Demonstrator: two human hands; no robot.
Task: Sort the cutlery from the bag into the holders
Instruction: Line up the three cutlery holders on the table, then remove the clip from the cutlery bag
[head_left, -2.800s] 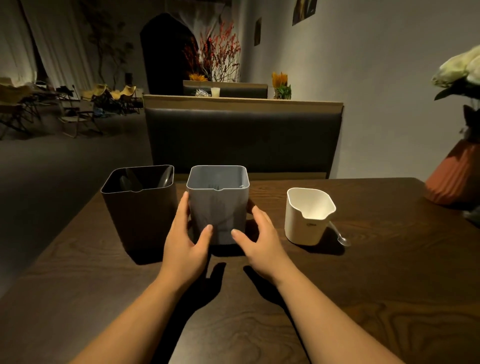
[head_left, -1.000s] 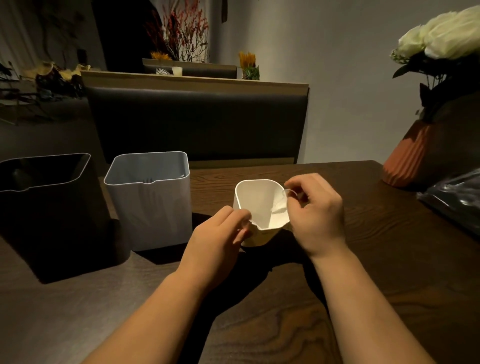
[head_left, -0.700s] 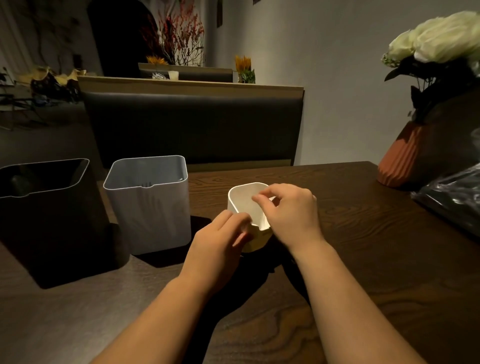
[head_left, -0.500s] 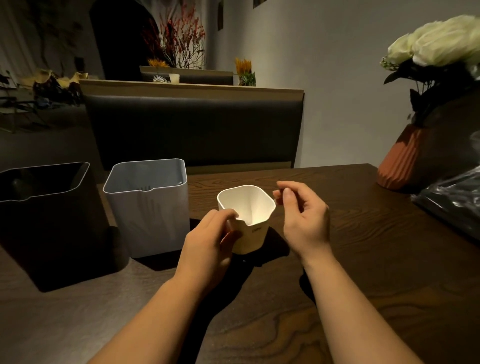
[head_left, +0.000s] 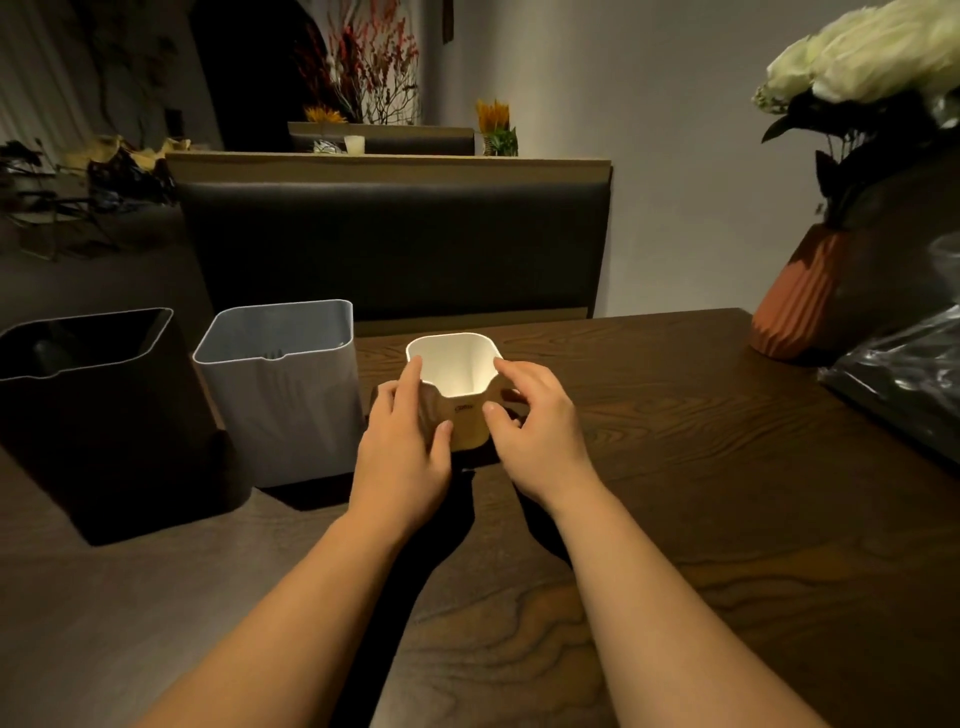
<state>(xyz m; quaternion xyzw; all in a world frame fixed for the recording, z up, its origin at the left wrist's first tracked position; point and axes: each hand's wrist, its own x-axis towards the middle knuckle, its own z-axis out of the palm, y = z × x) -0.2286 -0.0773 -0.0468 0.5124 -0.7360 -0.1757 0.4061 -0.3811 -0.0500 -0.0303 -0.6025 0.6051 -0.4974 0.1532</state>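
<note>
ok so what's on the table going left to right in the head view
black holder → grey holder → left hand → white holder → right hand → orange vase → plastic bag

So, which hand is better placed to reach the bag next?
Probably right: the bag lies at the table's right edge, nearer the right hand; the left hand would have to cross the white holder.

Dark wood-grain table (head_left: 675, 467), black holder (head_left: 98, 426), grey holder (head_left: 283, 405), white holder (head_left: 457, 364), ribbed orange vase (head_left: 795, 306), crinkled plastic bag (head_left: 904, 384)
</note>
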